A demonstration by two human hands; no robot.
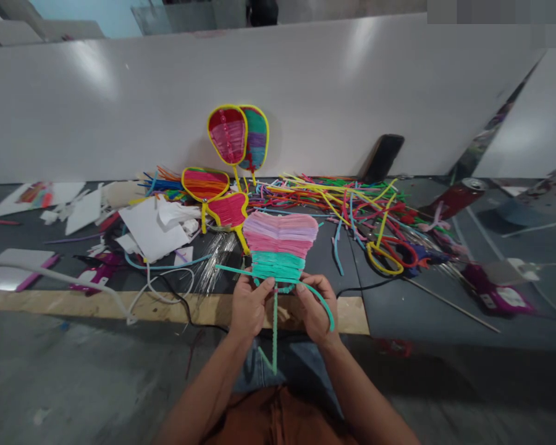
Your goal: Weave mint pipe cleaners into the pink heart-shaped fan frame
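Note:
Between my two hands is a fan made of pipe cleaners (282,238), banded pink, lilac and teal, held above the table's front edge. My left hand (251,303) pinches its lower left edge, thumb on top. At the lower right edge, my right hand (318,304) is closed on the fan too. A loose teal pipe cleaner (327,303) runs across the fan's bottom, one end curving down over my right hand, the other sticking out left. From the fan's base hangs a twisted green stem (275,327), bent at its lower end.
Finished fans with yellow rims (228,133) lean on the white partition (167,105). Loose pipe cleaners (315,194) lie in a heap behind my hands. White paper (155,228) and cables are left; a phone (383,157), red can (458,196) and purple glue gun (495,289) are right.

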